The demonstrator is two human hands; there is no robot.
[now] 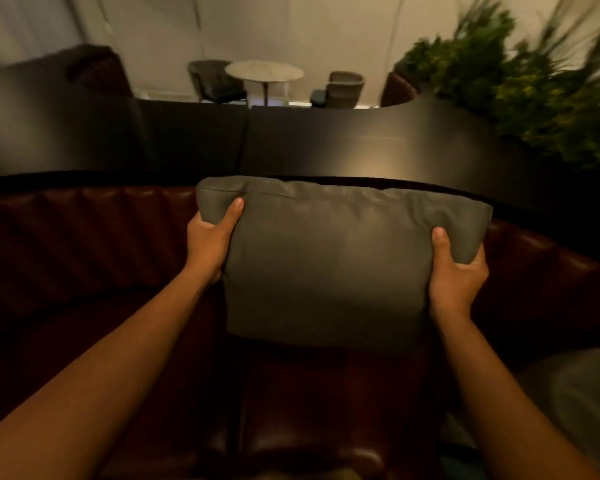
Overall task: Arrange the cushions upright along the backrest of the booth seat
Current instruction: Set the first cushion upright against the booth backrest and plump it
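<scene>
Two bare forearms reach forward. The left hand (211, 242) grips the upper left corner of a grey, rectangular leather cushion (329, 265), thumb on its front face. The right hand (456, 277) grips its right edge, thumb likewise forward. Between the hands the cushion stands upright against the dark red, ribbed leather backrest (84, 230). A second grey cushion (582, 403) lies below the right hand, blurred.

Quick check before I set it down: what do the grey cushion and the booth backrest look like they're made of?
Grey cushion: soft matte leather or leather-like cover, judging by its smooth creases and dull sheen; it dents under both thumbs, so a soft filling. Booth backrest: glossy dark red-brown leather or vinyl, with highlights along padded vertical channels.
</scene>
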